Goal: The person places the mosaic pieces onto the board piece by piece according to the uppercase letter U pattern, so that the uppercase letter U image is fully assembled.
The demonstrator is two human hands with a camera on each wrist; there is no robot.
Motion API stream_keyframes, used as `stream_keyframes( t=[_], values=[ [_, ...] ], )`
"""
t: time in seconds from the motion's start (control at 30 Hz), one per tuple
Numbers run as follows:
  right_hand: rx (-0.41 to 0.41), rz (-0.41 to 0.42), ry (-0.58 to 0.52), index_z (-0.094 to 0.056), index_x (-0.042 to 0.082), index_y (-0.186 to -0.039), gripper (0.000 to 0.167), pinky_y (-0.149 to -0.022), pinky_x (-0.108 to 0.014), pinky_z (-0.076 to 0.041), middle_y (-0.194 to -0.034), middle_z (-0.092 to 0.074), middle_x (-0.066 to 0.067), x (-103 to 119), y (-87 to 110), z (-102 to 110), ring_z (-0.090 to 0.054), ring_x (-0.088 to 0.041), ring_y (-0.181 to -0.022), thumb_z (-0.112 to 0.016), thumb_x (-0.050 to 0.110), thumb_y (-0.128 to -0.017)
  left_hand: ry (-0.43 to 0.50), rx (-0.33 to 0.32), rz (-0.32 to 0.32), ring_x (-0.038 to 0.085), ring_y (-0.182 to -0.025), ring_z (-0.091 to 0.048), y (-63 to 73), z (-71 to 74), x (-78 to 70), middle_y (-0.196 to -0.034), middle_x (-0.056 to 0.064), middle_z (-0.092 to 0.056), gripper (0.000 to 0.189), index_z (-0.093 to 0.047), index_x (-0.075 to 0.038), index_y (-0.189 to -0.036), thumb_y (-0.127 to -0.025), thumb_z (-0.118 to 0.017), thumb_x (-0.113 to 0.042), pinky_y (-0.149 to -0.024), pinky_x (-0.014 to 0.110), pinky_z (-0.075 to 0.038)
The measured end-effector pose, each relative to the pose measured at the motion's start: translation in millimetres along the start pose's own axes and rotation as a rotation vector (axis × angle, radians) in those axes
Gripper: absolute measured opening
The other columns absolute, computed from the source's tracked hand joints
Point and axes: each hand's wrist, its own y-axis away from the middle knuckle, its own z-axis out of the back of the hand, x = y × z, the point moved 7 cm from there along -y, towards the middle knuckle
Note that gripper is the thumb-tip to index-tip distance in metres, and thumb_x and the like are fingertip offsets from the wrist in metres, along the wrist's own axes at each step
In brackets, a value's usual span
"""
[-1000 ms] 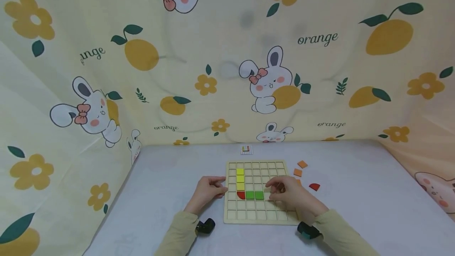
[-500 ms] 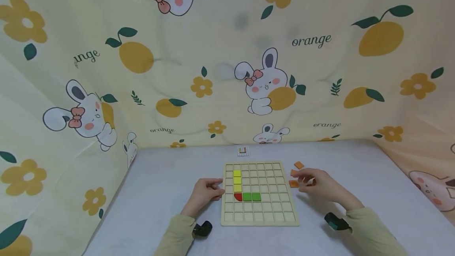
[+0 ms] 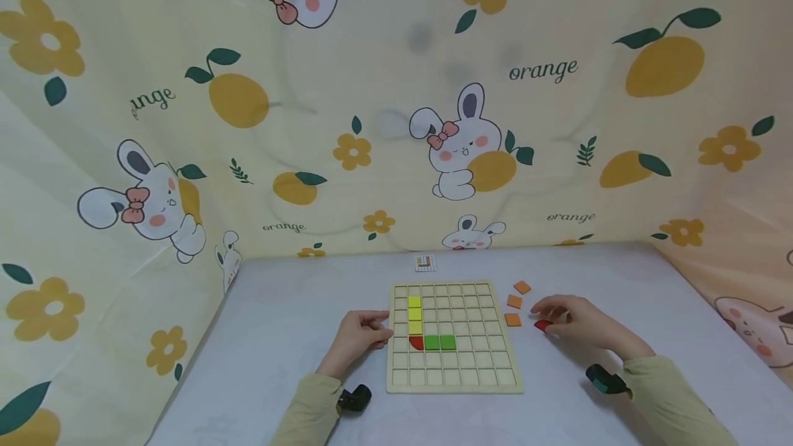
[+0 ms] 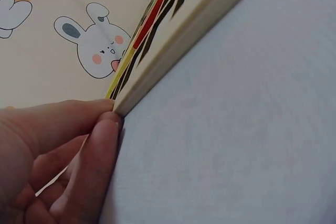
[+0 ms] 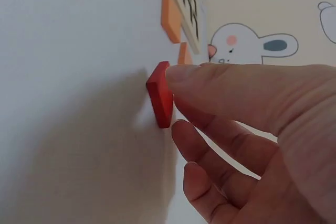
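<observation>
The right hand [image 3: 582, 322] has its thumb on the loose red piece [image 5: 161, 98], which is to the right of the wooden board [image 3: 458, 381]; the forefinger's tip is hidden in the wrist view, so I cannot tell if they pinch it. The left hand [image 3: 356, 337] touches the board's left edge; whether its fingers grasp it, I cannot tell. The cloth [image 3: 372, 40] reads "orange" three times, a fourth word shows only "nge", and the small card [image 3: 425, 263] is too tiny to read
</observation>
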Motion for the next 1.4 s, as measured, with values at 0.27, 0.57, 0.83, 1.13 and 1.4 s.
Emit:
stream_keyframes(
  t=[0.27,0.57,0.83,1.13,1.4],
  values=[
    [0.034,0.001,0.026,-0.065,0.004,-0.111,0.030,-0.068,-0.025,-0.049,-0.095,-0.061,-0.002,-2,-3.3,-5,-0.052,-0.021,-0.084,-0.070,0.000,-0.082,-0.008,-0.006,0.024,0.013,-0.064,-0.062,1.3,1.8,4.2,-0.080,0.007,-0.064,0.042,-0.066,0.000,-0.118,-0.077,-0.077,-0.003,-0.060,0.028,-0.057],
    [0.010,-0.029,0.070,-0.067,0.004,-0.106,0.025,-0.067,-0.025,-0.048,-0.093,-0.060,0.000,-4,-1.4,-2,-0.052,-0.018,-0.081,-0.073,0.004,-0.081,-0.010,0.004,-0.016,0.012,-0.063,-0.062,-1.0,-1.0,1.8,-0.079,0.006,-0.063,0.042,-0.066,0.001,-0.118,-0.077,-0.077,-0.001,-0.059,0.028,-0.057],
    [-0.011,-0.075,0.085,-0.067,0.003,-0.098,0.021,-0.065,-0.026,-0.049,-0.091,-0.061,-0.001,-9,-1.1,-1,-0.052,-0.019,-0.080,-0.076,0.005,-0.079,-0.001,-0.003,-0.016,0.012,-0.063,-0.062,-0.3,-0.4,1.2,-0.079,0.006,-0.063,0.042,-0.066,0.001,-0.118,-0.077,-0.077,0.000,-0.059,0.028,-0.057],
    [0.067,-0.031,-0.009,-0.064,0.006,-0.092,0.009,-0.064,-0.025,-0.048,-0.087,-0.061,-0.001,-9,0.8,-2,-0.055,-0.017,-0.076,-0.068,0.003,-0.086,-0.008,-0.011,0.014,0.013,-0.063,-0.062,0.7,-0.4,1.6,-0.080,0.006,-0.063,0.042,-0.066,-0.001,-0.118,-0.077,-0.077,-0.002,-0.059,0.027,-0.057],
    [0.113,0.073,-0.082,-0.060,0.010,-0.094,0.008,-0.065,-0.025,-0.049,-0.086,-0.062,0.001,15,-7.1,-7,-0.056,-0.014,-0.077,-0.067,0.009,-0.089,-0.009,-0.010,0.015,0.013,-0.064,-0.062,-0.6,0.1,3.1,-0.081,0.007,-0.063,0.042,-0.067,-0.002,-0.118,-0.077,-0.078,-0.003,-0.060,0.027,-0.057]
  ],
)
